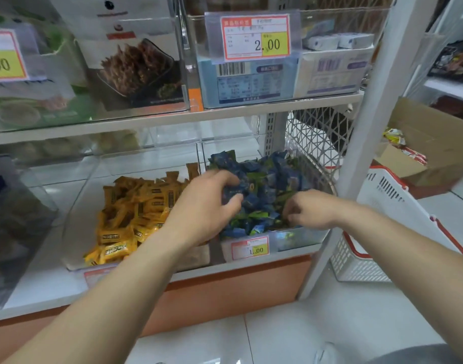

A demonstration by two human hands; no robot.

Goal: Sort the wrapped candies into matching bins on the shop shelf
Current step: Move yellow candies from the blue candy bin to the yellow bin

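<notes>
Head view: two clear bins sit side by side on the lower shelf. The left bin [75,232] holds a heap of yellow candies [130,214]. The right bin [298,236], at 3 o'clock from it, is piled high with blue candies [261,179].

The left hand [209,206] reaches in from 7 o'clock across the divider between the bins. Its fingers and thumb are curled round a small clump of blue candies at the near-left edge of that pile.

The right hand [309,210] comes in from 4 o'clock and rests on the near-right part of the same heap, fingers bent down into the wrappers. Whether it holds one or only rakes through them I cannot tell.

A price tag [250,248] hangs on the front of the right bin, at 6 o'clock from the hands. A white basket [382,206] with red trim stands on the floor at 3 o'clock, beyond the shelf post.

The sort looks well advanced: each bin shows almost one colour, and no yellow piece is visible among the blue. Green wrappers [254,215] lie mixed through the blue pile. Whether they are strays or the same sweet is unclear, so what is left seems to be picking through this heap.
</notes>
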